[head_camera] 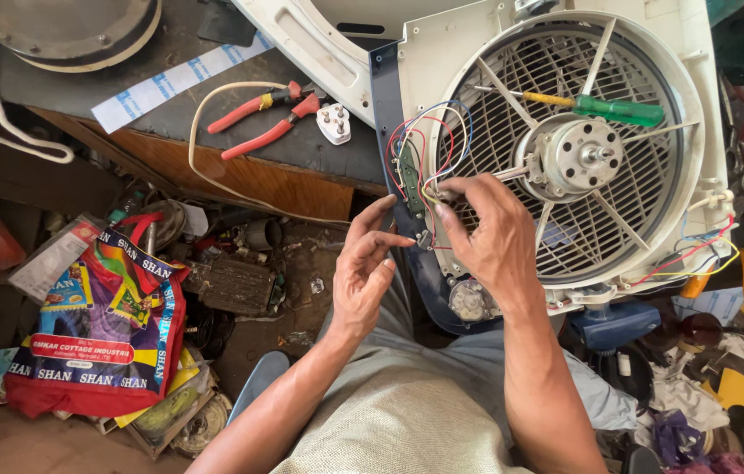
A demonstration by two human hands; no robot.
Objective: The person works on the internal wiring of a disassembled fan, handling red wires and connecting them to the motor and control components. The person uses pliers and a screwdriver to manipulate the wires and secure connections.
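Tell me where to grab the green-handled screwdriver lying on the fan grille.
Probably the green handle: it lies flat across the fan grille, thick end toward the right, with the thin shaft pointing left. Come from above on the right; both hands are busy lower down at the wires.

Tight quarters at the wiring, open air only above our lap

Our left hand (pixel 363 268) and right hand (pixel 486 237) meet fingertip to fingertip at the small circuit board (pixel 411 180), hemmed in by the loop of coloured wires (pixel 429 132) above and the fan housing (pixel 688 105) to the right. The motor (pixel 575 155) and its spokes block the grille, and a green-handled screwdriver (pixel 618 110) lies across the upper part. To the left, the bench edge carries red pliers (pixel 267 118), a white plug (pixel 334 123) and its cord (pixel 205 167). Below the bench, a printed bag (pixel 100 325) and scrap crowd the floor; we find free passage only over our knees.
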